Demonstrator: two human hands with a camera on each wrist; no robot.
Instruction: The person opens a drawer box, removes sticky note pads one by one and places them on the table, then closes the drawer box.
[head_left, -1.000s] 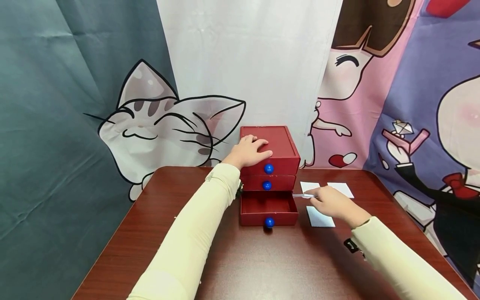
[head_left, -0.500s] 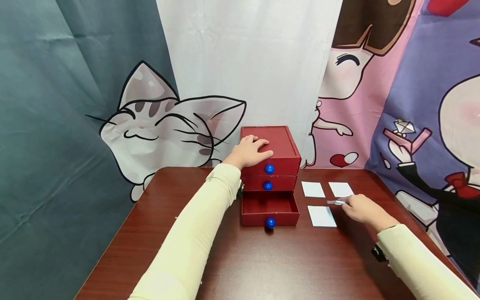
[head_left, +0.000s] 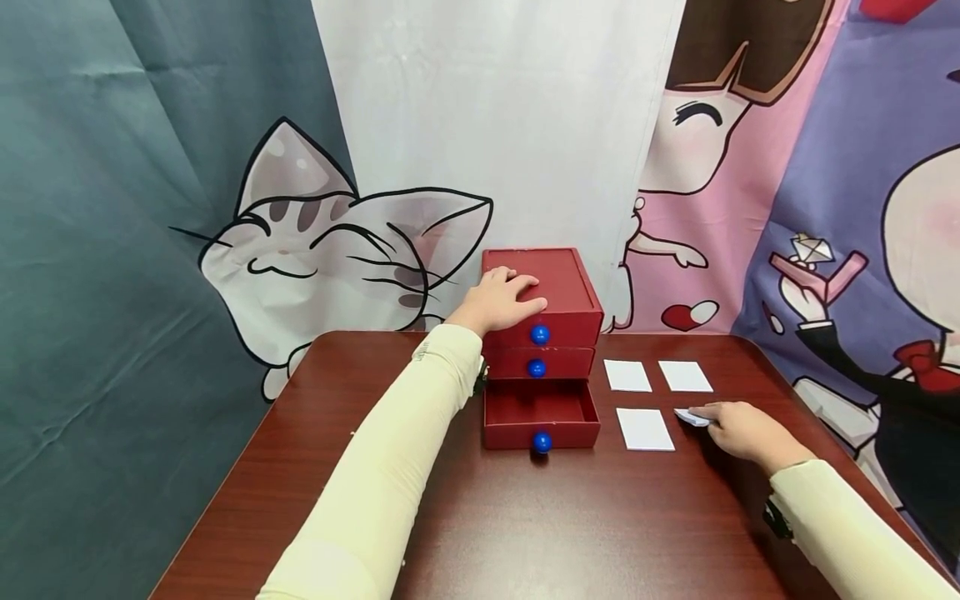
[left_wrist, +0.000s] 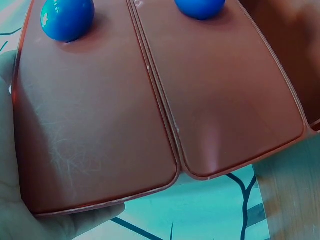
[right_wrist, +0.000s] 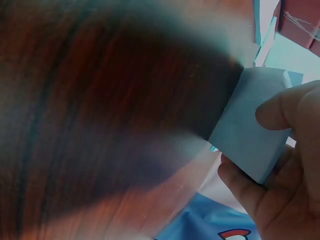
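The card (head_left: 692,417), a thin white rectangle of paper stock, is pinched at one edge between thumb and fingers of the right hand (head_left: 738,431). It sits low over the table (head_left: 465,533), right of the near card of the laid-out set and in front of the far right one. In the right wrist view the card (right_wrist: 252,122) shows a flat, matte face, with the thumb on top and fingers (right_wrist: 240,185) curled beneath.

Three more white cards lie flat on the table: two in a far row (head_left: 627,376) (head_left: 685,377) and one nearer (head_left: 645,429). They are apart from each other and just right of the chest (head_left: 542,350).

The chest is a small red box with three drawers, each fitted with a round, glossy blue knob (head_left: 538,335). The bottom drawer (head_left: 542,414) is pulled out. The left hand (head_left: 498,302) rests palm down on the chest top, fingers relaxed and reaching the front edge. The left wrist view shows the smooth red drawer fronts (left_wrist: 150,110), lightly scratched, with rounded corners.

The table is dark reddish wood-grain laminate with rounded corners. Printed cartoon fabric hangs behind it.
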